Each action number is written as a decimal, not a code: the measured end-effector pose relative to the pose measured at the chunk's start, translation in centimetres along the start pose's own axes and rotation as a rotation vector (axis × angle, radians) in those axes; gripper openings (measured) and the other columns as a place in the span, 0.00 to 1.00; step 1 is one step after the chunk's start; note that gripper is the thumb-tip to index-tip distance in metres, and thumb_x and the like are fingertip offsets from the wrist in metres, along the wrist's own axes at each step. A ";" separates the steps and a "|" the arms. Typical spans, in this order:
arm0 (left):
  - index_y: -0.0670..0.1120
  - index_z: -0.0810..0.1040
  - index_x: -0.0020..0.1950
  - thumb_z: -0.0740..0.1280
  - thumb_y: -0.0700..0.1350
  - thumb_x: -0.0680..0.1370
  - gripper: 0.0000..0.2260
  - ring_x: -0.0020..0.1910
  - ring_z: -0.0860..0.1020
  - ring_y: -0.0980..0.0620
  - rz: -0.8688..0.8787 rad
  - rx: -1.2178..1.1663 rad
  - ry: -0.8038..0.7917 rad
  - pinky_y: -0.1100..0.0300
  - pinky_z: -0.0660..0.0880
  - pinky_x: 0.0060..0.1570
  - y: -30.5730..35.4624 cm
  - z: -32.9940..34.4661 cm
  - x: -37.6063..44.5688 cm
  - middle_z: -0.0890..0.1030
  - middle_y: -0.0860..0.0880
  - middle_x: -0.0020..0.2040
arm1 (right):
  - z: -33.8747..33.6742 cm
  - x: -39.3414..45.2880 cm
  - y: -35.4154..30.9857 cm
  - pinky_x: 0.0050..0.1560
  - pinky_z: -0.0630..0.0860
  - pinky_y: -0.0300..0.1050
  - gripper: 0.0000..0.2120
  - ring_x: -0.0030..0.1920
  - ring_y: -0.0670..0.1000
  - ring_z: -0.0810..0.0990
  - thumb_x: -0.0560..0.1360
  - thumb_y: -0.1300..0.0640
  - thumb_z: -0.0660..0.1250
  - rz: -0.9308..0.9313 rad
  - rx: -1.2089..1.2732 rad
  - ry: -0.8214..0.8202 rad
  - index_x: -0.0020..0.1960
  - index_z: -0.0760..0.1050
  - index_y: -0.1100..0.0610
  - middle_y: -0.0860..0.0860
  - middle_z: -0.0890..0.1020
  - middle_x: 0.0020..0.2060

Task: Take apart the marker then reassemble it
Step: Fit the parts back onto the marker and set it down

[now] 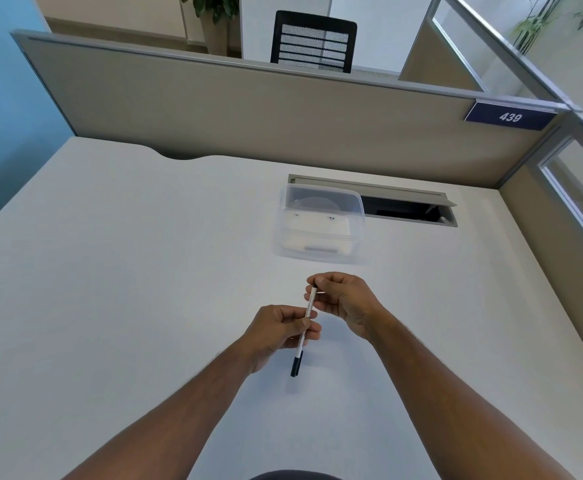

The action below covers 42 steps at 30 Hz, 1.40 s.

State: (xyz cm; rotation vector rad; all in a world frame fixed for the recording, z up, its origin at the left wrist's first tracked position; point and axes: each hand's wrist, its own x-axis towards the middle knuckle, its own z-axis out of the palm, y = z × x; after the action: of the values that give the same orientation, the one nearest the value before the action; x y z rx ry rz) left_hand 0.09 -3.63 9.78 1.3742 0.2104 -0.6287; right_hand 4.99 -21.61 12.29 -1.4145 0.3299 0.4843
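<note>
Two bare hands hold one marker [304, 327] above a white desk [110, 271], approx. centre of view. Left hand [276, 332]: fingers curled round the mid-barrel, thumb on top, closed on the marker. Right hand [342, 301]: thumb and fingertips pinched on the marker's far (upper) end; whether that end carries a cap cannot be told, as the fingers cover it. Marker: slim white barrel w/ fine printed text (illegible), tilted, far end toward the partition, near end toward the person. Black cap [296, 363] sits on the near end, below the left hand, clear of both hands and off the desk surface; a faint shadow lies on the desk beneath it.

Clear plastic container [319, 225], w/ lid on, rests on the desk beyond the hands, well apart from them; contents indistinct through the walls. Just behind and to its right, a cable hatch [411, 207] in the desk stands open w/ grey flap raised. Beige partition [248, 109] bounds the desk's far edge; at its right end, a dark blue plate [510, 116] reads "439". Behind the partition: black mesh-back chair [313, 41] and potted plant [215, 15]. Both forearms are bare.
</note>
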 end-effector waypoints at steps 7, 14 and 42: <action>0.40 0.85 0.56 0.69 0.37 0.80 0.07 0.45 0.88 0.43 0.049 0.055 0.030 0.56 0.83 0.44 0.4 0.7 0.1 0.89 0.41 0.46 | 0.6 -0.3 -0.4 0.42 0.84 0.46 0.06 0.42 0.57 0.87 0.76 0.63 0.73 -0.023 -0.027 0.121 0.47 0.82 0.68 0.61 0.87 0.41; 0.40 0.84 0.57 0.69 0.38 0.80 0.08 0.47 0.88 0.44 0.043 0.005 -0.017 0.55 0.83 0.48 1.7 0.9 0.5 0.88 0.41 0.49 | -0.1 -0.2 -1.3 0.44 0.83 0.45 0.08 0.45 0.56 0.87 0.78 0.61 0.72 -0.046 0.030 0.052 0.50 0.80 0.67 0.60 0.86 0.43; 0.40 0.84 0.57 0.71 0.41 0.80 0.08 0.51 0.88 0.47 -0.084 -0.067 0.052 0.52 0.83 0.53 0.3 0.5 1.7 0.89 0.43 0.50 | 1.0 0.6 1.3 0.48 0.83 0.48 0.07 0.44 0.53 0.85 0.80 0.59 0.69 -0.075 -0.322 0.249 0.50 0.83 0.63 0.58 0.86 0.46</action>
State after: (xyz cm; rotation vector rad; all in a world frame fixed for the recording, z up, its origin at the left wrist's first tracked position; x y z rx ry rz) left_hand 1.54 -4.60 9.29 1.3228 0.3296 -0.6512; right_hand 4.80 -20.46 10.97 -1.8007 0.4098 0.3078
